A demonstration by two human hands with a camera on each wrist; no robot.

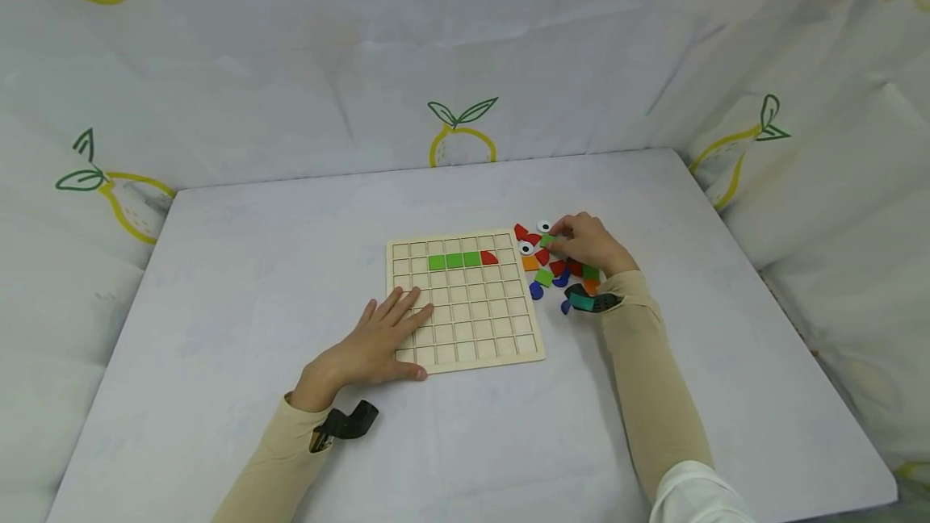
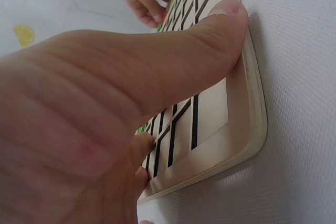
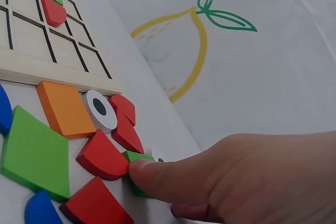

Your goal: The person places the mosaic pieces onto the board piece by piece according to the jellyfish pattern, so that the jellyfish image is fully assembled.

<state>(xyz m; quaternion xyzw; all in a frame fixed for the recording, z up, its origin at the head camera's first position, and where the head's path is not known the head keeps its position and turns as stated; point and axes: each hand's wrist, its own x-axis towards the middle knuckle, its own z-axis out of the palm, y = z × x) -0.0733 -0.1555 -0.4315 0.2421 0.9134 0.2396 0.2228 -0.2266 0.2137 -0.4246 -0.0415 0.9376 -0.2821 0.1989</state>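
Note:
A wooden grid board [image 1: 472, 313] lies on the table, with three green squares [image 1: 454, 260] and a red quarter-round piece [image 1: 489, 257] in a row in its upper cells. My left hand [image 1: 370, 343] rests spread on the board's lower left corner, thumb along the near edge. Beyond the board's right side, my right hand [image 1: 590, 242] pinches a green square [image 3: 137, 157] between thumb and fingers among the loose pieces. Beside it in the right wrist view lie a red quarter-round piece [image 3: 103, 156] and a white eye disc [image 3: 101, 109].
Loose pieces spread right of the board: an orange square [image 3: 65, 109], a green square [image 3: 34, 150], blue rounded pieces [image 1: 536, 290] and several red ones. The white table [image 1: 240, 289] meets a lemon-print cloth [image 1: 291, 87] at its back edge.

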